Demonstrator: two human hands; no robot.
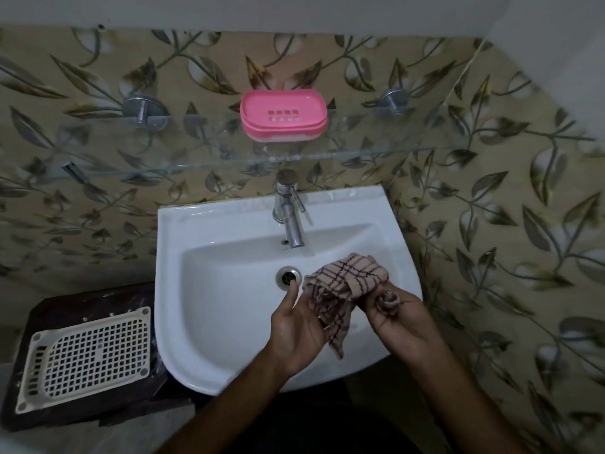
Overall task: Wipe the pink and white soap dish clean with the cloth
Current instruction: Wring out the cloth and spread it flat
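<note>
The pink and white soap dish (pixel 283 115) rests on a glass shelf (pixel 327 155) above the sink, well away from both hands. A beige checked cloth (pixel 343 286) is bunched over the sink bowl. My right hand (pixel 396 314) grips one end of it, with the fabric wound around the fingers. My left hand (pixel 299 329) holds the hanging part of the cloth from the left, thumb pointing up toward the drain.
A white sink (pixel 203 290) with a chrome tap (pixel 289 214) and a drain (pixel 288 277) sits below the shelf. On the left, a white perforated plastic tray (pixel 88 358) lies on a dark stand. Leaf-patterned tiles cover the wall.
</note>
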